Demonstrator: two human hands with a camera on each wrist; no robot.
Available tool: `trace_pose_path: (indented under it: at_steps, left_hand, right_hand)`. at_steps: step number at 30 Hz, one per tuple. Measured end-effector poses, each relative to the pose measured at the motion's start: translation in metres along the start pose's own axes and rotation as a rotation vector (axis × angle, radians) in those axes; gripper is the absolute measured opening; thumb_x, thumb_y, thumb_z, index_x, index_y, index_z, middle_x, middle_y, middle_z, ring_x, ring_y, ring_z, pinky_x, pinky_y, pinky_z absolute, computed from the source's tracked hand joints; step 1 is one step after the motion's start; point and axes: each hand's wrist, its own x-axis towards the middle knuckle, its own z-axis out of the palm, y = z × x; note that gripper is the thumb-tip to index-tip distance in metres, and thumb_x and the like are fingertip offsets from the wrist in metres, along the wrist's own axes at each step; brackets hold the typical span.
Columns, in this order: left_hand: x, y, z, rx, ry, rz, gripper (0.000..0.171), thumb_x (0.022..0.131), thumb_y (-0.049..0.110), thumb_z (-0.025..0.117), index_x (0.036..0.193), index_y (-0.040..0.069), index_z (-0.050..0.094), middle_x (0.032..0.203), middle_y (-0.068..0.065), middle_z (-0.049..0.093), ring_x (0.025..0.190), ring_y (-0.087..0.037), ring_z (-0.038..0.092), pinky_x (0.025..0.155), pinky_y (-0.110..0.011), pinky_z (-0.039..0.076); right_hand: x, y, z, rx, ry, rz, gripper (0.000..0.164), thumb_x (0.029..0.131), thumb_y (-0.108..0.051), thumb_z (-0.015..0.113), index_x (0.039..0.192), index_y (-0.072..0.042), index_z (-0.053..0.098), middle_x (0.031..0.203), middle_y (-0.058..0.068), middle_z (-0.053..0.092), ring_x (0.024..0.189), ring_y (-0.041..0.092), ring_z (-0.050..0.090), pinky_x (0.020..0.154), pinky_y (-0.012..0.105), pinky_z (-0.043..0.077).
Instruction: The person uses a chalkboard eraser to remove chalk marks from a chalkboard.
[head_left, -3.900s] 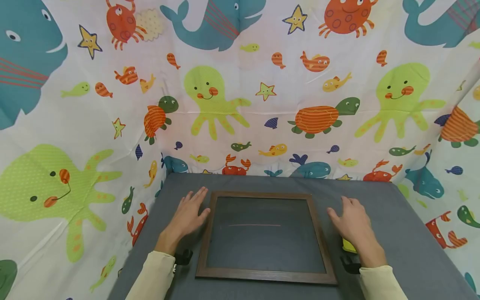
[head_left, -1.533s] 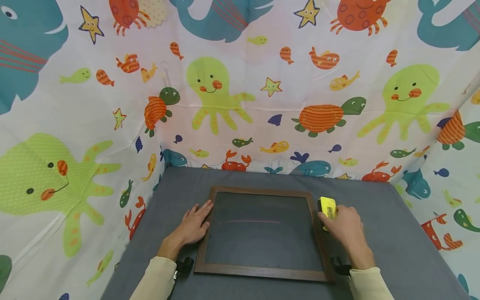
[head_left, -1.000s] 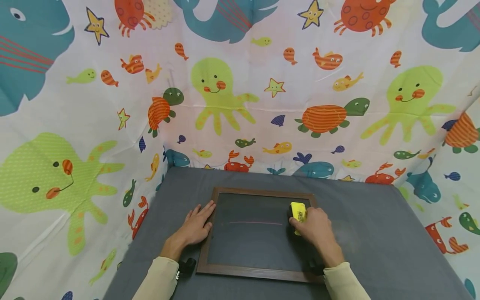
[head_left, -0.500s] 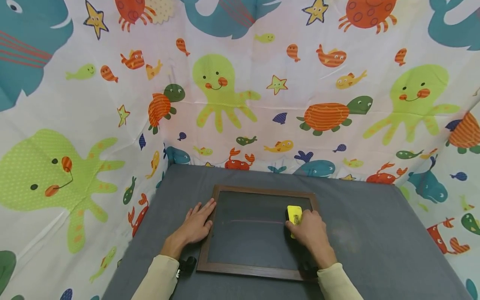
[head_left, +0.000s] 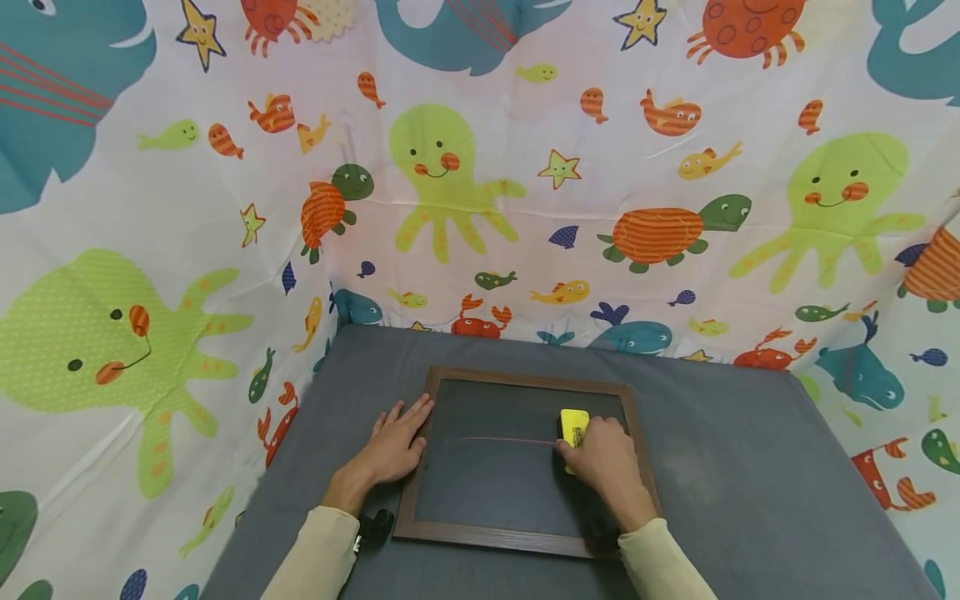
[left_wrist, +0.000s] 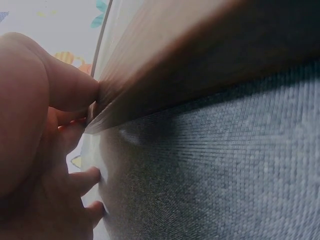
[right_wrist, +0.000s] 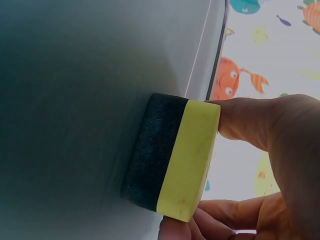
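A small chalkboard (head_left: 487,492) in a brown wooden frame lies on the grey cloth, with a thin pinkish chalk line (head_left: 495,439) across its middle. My right hand (head_left: 606,462) grips a yellow board eraser (head_left: 573,427) between thumb and fingers. In the right wrist view the dark felt side of the eraser (right_wrist: 172,155) faces down against the board, at the line's right end. My left hand (head_left: 390,446) rests at the left side of the frame, fingers straight. The left wrist view has its thumb and fingertips right at the frame's edge (left_wrist: 130,65).
Grey cloth (head_left: 735,467) covers the table around the board. White curtains (head_left: 517,200) printed with sea animals stand behind and on both sides. A dark strap-on camera (head_left: 375,527) sits at the left wrist.
My right hand picked up the eraser from beside the board, brought it left onto the surface, and slid it further left to the chalk line. My left hand came to the frame's left edge.
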Motion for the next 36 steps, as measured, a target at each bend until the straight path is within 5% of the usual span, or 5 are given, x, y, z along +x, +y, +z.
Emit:
trace_pose_path:
  at_steps: [36]
  left_hand:
    - [0.002, -0.001, 0.001, 0.008, 0.005, -0.005, 0.063, 0.102, 0.018, 0.054, 0.16, 0.017, 0.03, 0.168, 0.001, 0.021, 0.153, -0.044, 0.017, 0.118, -0.069, 0.011]
  right_hand:
    - [-0.005, -0.147, 0.035, -0.007, -0.082, -0.15, 0.064, 0.079, -0.055, 0.078, 0.107, 0.002, 0.069, 0.087, 0.013, 0.057, 0.068, 0.024, 0.057, 0.066, 0.042, 0.059]
